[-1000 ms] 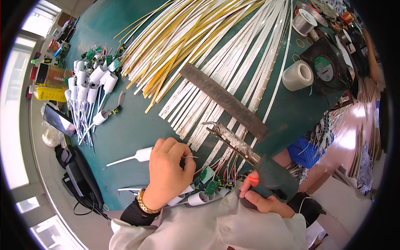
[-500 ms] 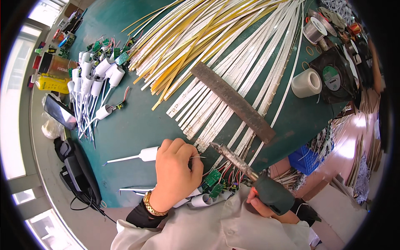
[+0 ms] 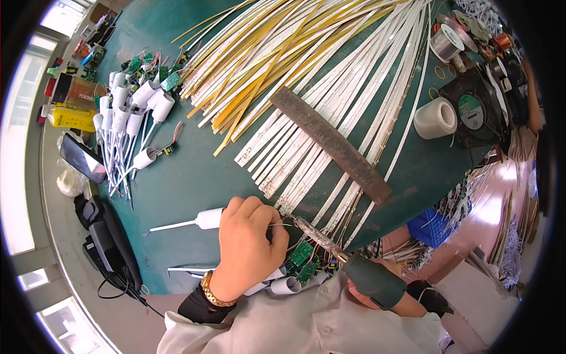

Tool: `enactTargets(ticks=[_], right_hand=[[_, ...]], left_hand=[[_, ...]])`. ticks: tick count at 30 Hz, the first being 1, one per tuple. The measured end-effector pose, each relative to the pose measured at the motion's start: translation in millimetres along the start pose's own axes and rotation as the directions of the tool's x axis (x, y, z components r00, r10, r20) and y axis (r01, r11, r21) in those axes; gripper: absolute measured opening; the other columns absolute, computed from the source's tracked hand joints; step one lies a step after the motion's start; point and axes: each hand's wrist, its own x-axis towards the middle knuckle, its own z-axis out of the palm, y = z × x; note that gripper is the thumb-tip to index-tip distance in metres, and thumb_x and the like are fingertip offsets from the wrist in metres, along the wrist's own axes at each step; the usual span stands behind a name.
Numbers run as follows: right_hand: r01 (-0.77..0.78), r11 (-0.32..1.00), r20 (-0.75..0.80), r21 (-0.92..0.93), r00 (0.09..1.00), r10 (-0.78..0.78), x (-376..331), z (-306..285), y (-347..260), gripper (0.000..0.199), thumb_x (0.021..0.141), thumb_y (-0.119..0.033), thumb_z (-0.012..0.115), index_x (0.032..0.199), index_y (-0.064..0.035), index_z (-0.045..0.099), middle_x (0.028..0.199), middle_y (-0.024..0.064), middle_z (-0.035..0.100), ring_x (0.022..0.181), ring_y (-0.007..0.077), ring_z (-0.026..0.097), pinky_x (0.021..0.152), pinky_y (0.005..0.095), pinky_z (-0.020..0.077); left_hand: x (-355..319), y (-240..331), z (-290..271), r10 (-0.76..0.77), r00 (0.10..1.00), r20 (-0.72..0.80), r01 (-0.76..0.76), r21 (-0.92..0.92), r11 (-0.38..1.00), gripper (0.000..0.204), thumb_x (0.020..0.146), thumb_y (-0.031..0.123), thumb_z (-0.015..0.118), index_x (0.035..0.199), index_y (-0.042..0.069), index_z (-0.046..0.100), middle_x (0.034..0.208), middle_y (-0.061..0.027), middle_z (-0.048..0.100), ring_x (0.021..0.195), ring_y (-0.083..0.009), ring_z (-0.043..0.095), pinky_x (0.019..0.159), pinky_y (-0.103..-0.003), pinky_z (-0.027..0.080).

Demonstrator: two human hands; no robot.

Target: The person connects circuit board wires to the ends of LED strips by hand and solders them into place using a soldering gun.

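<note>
At table [image 3: 183,177], left hand [image 3: 250,245] pinching wire [image 3: 283,224], right hand [image 3: 361,297] gripping soldering iron [image 3: 368,277]

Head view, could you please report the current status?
Left hand pinching thin wire. Right hand gripping soldering iron, tip near wire. Dark bar across white strips.

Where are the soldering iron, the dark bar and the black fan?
Soldering iron [image 3: 362,272], head view: front of its handle.
Dark bar [image 3: 331,144], head view: its middle.
Black fan [image 3: 471,112], head view: its round hub label.
</note>
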Motion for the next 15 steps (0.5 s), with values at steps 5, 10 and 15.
enactTargets(ticks=[5,10,15], right_hand=[[0.112,0.994,0.142,-0.017,0.984,-0.109,-11.9,2.7,18.2,0.021,0.09,-0.011,0.05,0.107,-0.002,0.058,0.094,0.0069,0.059,0.082,0.0151,0.056,0.07,0.0308,0.0482],[0.243,0.92,-0.085,-0.309,0.956,-0.281,-3.9,-13.3,-18.6,0.026,0.085,-0.003,0.055,0.111,-0.0016,0.058,0.095,0.0092,0.062,0.084,0.0157,0.06,0.07,0.0292,0.0496],[-0.065,0.972,-0.185,0.224,0.977,0.108,-18.6,18.8,20.7,0.034,0.062,-0.032,0.077,0.092,-0.0174,0.069,0.077,0.0046,0.068,0.058,0.026,0.063,0.051,0.0373,0.0488]], left_hand=[[-3.9,0.5,1.2,0.008,1.0,-0.001,-0.008,0.03,1.0,0.01,0.064,-0.001,0.062,0.069,0.005,0.056,0.071,-0.0084,0.05,0.066,-0.0284,0.045,0.059,-0.039,0.036],[1.3,-0.1,-2.2,0.013,1.0,0.009,-0.013,0.0,1.0,0.011,0.063,-0.002,0.063,0.069,0.005,0.057,0.07,-0.0076,0.051,0.065,-0.0272,0.045,0.059,-0.037,0.036],[-1.5,-1.7,-1.0,0.013,1.0,-0.007,-0.013,0.008,1.0,0.011,0.063,-0.003,0.063,0.069,0.004,0.058,0.069,-0.0066,0.051,0.064,-0.0257,0.044,0.058,-0.036,0.036]])
